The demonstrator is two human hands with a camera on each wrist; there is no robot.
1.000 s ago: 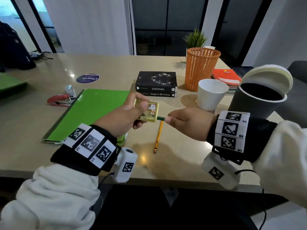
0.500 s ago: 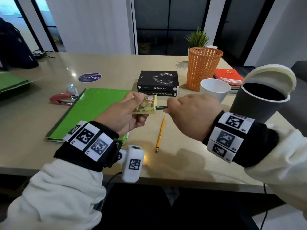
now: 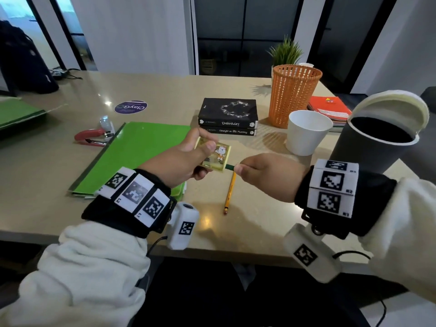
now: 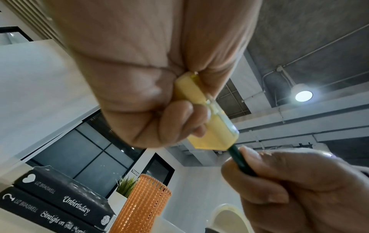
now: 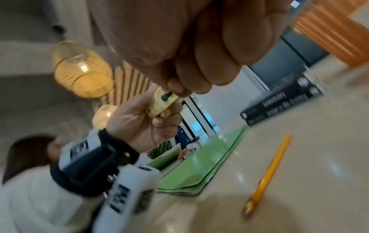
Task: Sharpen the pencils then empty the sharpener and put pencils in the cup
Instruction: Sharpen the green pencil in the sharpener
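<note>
My left hand (image 3: 188,159) grips a small yellow box sharpener (image 3: 215,156) with a cartoon picture, held above the table; the sharpener (image 4: 209,124) shows from below in the left wrist view. My right hand (image 3: 264,175) pinches a dark green pencil (image 3: 230,167) whose tip is inside the sharpener; most of the green pencil (image 4: 237,159) is hidden in my fist. A yellow pencil (image 3: 230,192) lies on the table under my hands, eraser end toward me. The white cup (image 3: 306,131) stands upright at the right, past my right hand.
A dark bin (image 3: 375,142) with its white lid tipped open stands at the far right. An orange mesh basket (image 3: 292,95), two stacked black books (image 3: 227,116), a green folder (image 3: 139,152) and a red stapler (image 3: 94,136) lie on the table.
My right wrist has rolled back, turning the green pencil in the sharpener. The sharpener has tilted so its picture face points up again. The yellow pencil has not moved.
</note>
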